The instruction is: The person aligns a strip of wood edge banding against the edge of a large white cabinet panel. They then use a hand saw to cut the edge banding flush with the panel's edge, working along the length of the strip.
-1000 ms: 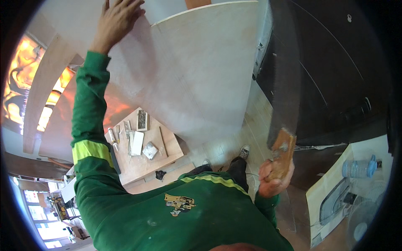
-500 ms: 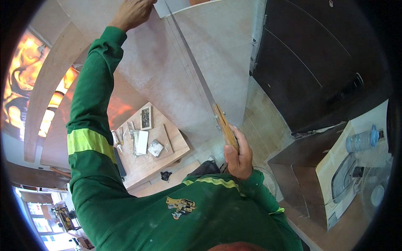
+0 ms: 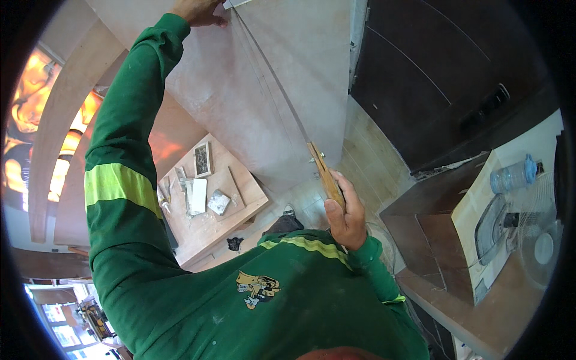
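Observation:
My right hand (image 3: pixel 348 214) is wrapped around the wooden handle of a handsaw (image 3: pixel 327 174). Its long thin blade runs away from me to the far edge of a pale, dusty panel (image 3: pixel 306 66), beside a thin line on the surface. At that edge my left hand (image 3: pixel 203 11) grips the panel just left of the blade's far end, the thumb showing on the face. Its other fingers are partly cut off by the top of the picture.
At left, a low wooden table (image 3: pixel 210 243) bears a small tray (image 3: pixel 203 159), a white block (image 3: pixel 198 196) and a wrapped lump (image 3: pixel 218 202). Dark door-like panels (image 3: pixel 444 72) stand at right, beside a cabinet (image 3: pixel 426 228), a water bottle (image 3: pixel 509 178) and a fan (image 3: pixel 543 246).
The view has shifted slightly. The saw's handle has moved a little away from me along the panel, and my left hand sits a bit lower in the picture, with its thumb now showing.

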A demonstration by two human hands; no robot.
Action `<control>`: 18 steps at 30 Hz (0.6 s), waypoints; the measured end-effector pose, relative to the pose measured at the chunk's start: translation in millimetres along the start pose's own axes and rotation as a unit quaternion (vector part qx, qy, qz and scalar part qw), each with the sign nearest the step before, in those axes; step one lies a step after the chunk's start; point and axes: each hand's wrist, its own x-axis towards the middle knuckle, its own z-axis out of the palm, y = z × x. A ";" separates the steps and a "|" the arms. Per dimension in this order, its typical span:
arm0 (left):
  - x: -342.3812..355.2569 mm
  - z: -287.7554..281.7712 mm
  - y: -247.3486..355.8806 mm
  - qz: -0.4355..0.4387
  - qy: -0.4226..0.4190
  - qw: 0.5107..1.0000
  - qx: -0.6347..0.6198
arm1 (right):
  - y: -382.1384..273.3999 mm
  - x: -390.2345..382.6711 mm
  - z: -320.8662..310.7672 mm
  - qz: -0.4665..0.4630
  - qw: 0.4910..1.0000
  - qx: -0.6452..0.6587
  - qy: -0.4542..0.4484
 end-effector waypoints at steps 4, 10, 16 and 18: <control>13.2 -1.7 -22.5 0.010 0.003 1.000 0.028 | -13.4 -2.3 -1.5 -0.002 1.000 -0.019 0.001; 43.5 -24.3 -95.4 0.012 0.055 0.996 0.071 | -37.7 6.2 2.5 0.086 0.996 0.027 -0.015; 58.0 -2.4 -99.8 -0.012 0.138 0.987 0.079 | -41.5 3.3 2.5 0.035 0.999 -0.027 -0.007; 59.6 3.6 -98.3 -0.003 0.168 0.984 0.068 | -40.6 0.2 4.2 0.062 0.998 -0.011 0.001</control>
